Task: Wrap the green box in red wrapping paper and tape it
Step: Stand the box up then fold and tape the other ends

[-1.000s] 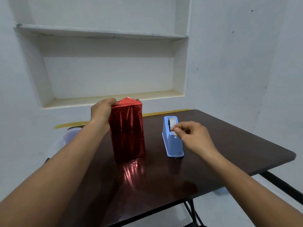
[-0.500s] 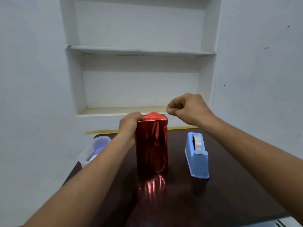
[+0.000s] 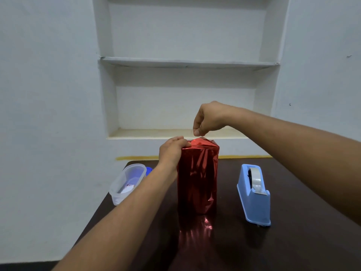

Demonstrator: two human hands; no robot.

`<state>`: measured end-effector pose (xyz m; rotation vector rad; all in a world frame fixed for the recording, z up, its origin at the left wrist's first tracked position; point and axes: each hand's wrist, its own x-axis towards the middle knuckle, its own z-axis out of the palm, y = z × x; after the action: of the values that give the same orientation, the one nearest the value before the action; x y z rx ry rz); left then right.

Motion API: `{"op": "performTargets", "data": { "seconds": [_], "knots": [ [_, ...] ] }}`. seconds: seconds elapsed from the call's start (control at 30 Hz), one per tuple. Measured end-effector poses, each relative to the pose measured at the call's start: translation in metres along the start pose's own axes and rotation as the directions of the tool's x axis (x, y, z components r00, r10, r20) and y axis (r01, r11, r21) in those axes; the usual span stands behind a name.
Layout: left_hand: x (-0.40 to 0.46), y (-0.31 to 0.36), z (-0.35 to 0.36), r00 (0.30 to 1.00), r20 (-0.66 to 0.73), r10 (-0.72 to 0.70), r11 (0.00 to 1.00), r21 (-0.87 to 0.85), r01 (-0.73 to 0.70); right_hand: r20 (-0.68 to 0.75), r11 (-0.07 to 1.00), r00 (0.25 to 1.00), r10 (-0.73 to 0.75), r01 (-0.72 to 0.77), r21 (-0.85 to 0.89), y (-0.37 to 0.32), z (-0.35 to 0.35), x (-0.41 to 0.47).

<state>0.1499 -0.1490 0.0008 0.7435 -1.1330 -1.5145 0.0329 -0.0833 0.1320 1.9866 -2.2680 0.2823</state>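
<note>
Wrapped box [image 3: 197, 178] standing upright near the middle of the dark bench [image 3: 293, 241], fully covered in shiny red wrapping paper, no green showing anywhere. Left hand [image 3: 172, 153] pressed against the top left edge of the box, fingers [image 3: 182, 142] curled over that edge and holding the folded paper down at the top. Right hand [image 3: 210, 118] hovering just above the top of the box, thumb and forefinger pinched narrow, tips almost touching the peak of the paper; probably a bit of clear tape in that pinch, but honestly can't tell from here. Paper looks foil-like, crinkly, with long vertical creases down the front face and a bright highlight on the folded top. Top flaps gathered into a slightly puffy, uneven fold, a small point sticking up at the back right corner. Bottom right corner a little dented or loose. Red reflection smeared on the glossy bench right in front of the box. Light blue tape dispenser [image 3: 255, 194] with a clear roll sitting to the right of the box, apart from it. Clear plastic container [image 3: 127, 182] at the left edge of the bench, partly behind the left forearm, with something blue just behind it. White wall niche with a shelf [image 3: 187, 63] behind everything.
</note>
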Motion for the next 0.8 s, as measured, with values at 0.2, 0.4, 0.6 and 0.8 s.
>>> {"op": "performTargets", "data": {
  "seconds": [0.2,0.4,0.6,0.8],
  "knots": [
    [0.001,0.0,-0.001,1.0,0.008,-0.015,1.0,-0.002,0.015,0.08,0.999,0.996,-0.041,0.042,-0.019,0.0,0.007,0.017],
    [0.006,-0.004,-0.001,1.0,-0.001,-0.014,0.999,0.033,0.014,0.096,0.997,0.993,-0.074,0.077,-0.024,0.004,0.016,0.026],
    [0.009,-0.005,-0.002,1.0,0.021,-0.015,1.0,0.002,0.015,0.08,0.993,0.991,-0.111,0.114,-0.032,0.006,0.023,0.03],
    [0.008,0.0,-0.004,0.999,0.029,-0.035,0.999,0.025,0.034,0.06,0.995,0.994,-0.092,0.093,-0.028,0.004,0.025,0.031]
  ]
}}
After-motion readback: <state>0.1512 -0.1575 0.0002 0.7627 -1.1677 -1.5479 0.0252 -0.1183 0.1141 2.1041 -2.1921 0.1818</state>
